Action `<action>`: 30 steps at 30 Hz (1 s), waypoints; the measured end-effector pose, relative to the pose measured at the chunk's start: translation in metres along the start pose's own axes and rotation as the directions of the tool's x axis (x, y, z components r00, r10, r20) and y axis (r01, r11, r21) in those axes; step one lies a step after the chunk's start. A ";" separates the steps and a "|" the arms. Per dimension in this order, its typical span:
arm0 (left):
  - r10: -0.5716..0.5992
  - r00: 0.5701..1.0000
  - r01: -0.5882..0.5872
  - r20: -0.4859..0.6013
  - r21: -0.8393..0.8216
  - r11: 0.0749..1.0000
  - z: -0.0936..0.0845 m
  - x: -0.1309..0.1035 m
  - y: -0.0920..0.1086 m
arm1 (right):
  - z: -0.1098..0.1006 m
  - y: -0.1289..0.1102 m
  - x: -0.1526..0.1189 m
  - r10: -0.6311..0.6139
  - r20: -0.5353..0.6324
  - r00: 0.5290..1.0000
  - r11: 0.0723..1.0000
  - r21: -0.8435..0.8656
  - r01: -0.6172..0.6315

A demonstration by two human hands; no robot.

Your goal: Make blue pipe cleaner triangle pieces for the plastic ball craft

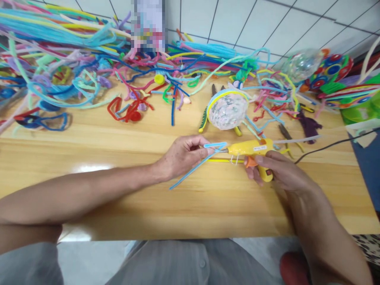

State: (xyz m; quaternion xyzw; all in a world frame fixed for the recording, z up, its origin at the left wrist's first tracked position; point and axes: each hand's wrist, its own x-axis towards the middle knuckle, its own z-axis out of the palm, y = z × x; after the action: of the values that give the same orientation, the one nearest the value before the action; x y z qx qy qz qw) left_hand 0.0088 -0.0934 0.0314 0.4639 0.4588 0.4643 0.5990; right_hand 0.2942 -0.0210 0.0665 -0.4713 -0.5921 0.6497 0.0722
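Note:
Between its fingertips my left hand (190,154) pinches a blue pipe cleaner (190,174), bent into a folded shape with one long end pointing down and left. My right hand (279,170) is wrapped around a yellow hot glue gun (249,147), a finger at its orange trigger. The gun's metal nozzle touches or nearly touches the pipe cleaner beside my left fingertips. A pale glue stick (297,139) sticks out of the gun's back. Under the gun lies a straight yellow strip (218,160) on the table.
A clear, glittery ball-like piece with a yellow rim (228,110) rests over green-handled pliers (203,120). More pliers (286,134) lie right of the gun. Heaps of coloured pipe cleaners (74,35) line the back wall. A black cord (326,147) runs right across the wooden table (166,217).

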 end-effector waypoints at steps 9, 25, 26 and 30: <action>-0.024 0.999 0.024 0.026 0.009 1.000 -0.002 0.000 -0.002 | -0.001 -0.003 0.000 -0.008 0.009 1.000 1.000 0.018 0.007; -0.148 0.989 0.144 -0.024 -0.133 0.981 -0.005 0.007 0.004 | -0.009 -0.002 -0.004 -0.017 -0.098 0.995 0.999 0.046 0.022; -0.149 0.989 0.145 -0.021 -0.146 0.979 -0.006 0.008 0.004 | -0.009 -0.001 -0.005 -0.036 -0.125 0.992 0.998 0.052 0.043; -0.146 0.989 0.141 -0.020 -0.156 0.978 -0.006 0.008 0.003 | -0.006 0.004 -0.008 -0.150 -0.168 0.974 0.988 0.001 0.153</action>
State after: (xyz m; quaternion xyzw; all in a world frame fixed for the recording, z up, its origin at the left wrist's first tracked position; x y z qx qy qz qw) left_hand 0.0035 -0.0844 0.0327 0.3745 0.4631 0.4613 0.6576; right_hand 0.3044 -0.0229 0.0679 -0.4772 -0.6136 0.6044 0.1744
